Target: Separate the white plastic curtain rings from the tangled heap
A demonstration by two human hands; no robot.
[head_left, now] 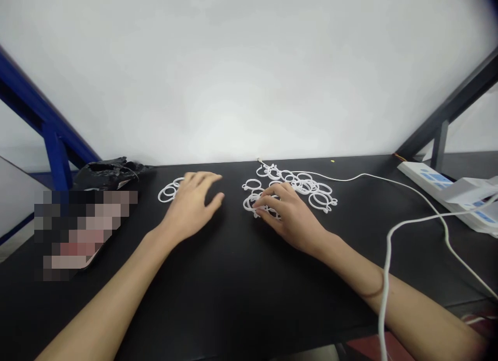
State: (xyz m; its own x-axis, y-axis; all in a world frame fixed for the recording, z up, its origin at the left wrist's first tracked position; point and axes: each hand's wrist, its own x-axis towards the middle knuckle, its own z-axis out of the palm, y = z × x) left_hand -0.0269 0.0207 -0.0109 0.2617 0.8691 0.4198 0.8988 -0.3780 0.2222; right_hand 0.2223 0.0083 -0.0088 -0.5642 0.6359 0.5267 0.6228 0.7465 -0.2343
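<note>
My left hand lies flat on the black table with its fingers stretched out, its far edge touching a small stack of white plastic rings. My right hand rests on a larger loose heap of white rings, its fingertips curled and pinching at the rings on the heap's near left side. I cannot make out how many rings the fingers hold.
A white cable runs from the heap's far end across the table and over my right forearm. A white power strip sits at the right. A crumpled black bag and a blurred flat object lie at the left.
</note>
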